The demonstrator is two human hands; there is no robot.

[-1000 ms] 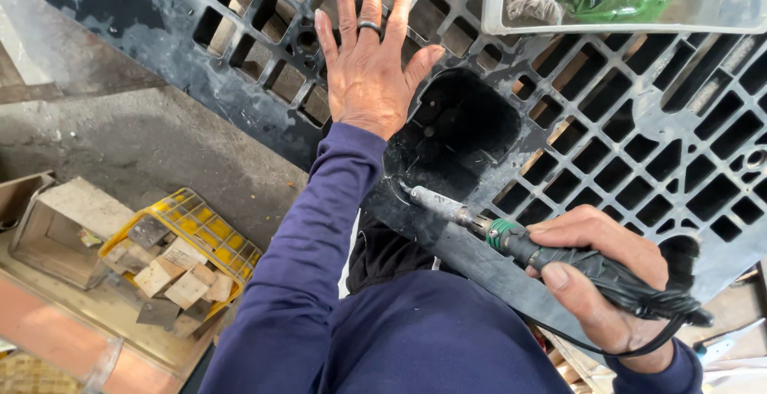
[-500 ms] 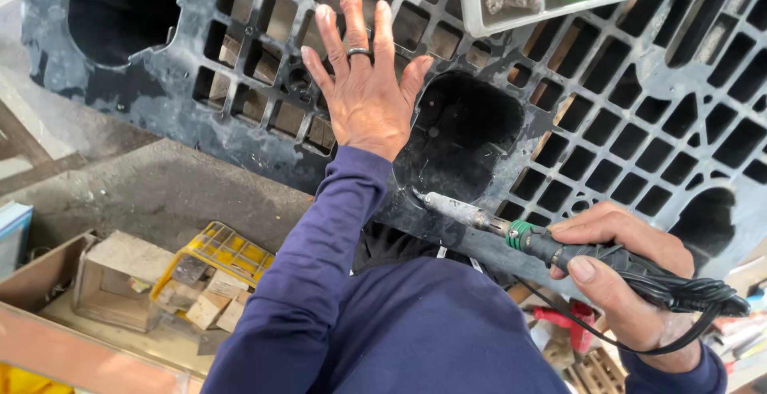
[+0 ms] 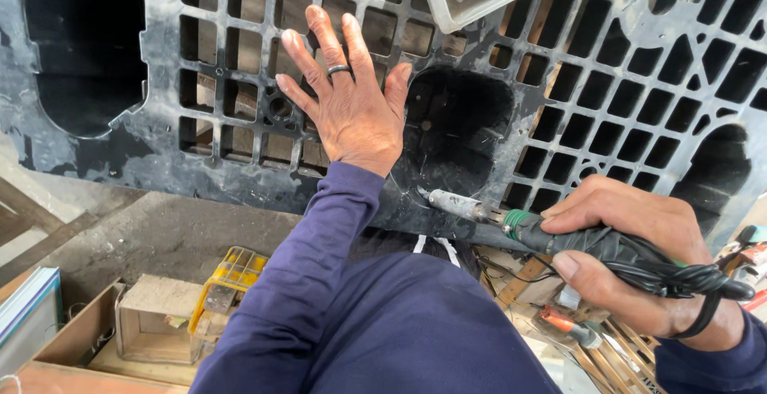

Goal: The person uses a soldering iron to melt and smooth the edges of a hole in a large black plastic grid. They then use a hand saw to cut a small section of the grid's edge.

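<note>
**Flat palm on the pallet, iron in the other hand**

Head view: the left hand (image 3: 351,106) lay open, fingers spread, flat on the black plastic pallet (image 3: 607,98). The right hand (image 3: 631,262) was clamped around a soldering iron (image 3: 551,234), its metal tip pointing left at the pallet's lower edge, just below the left wrist.

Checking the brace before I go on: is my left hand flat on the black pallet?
Touching. The head view shows the left hand spread, palm down, on the black pallet.
</note>
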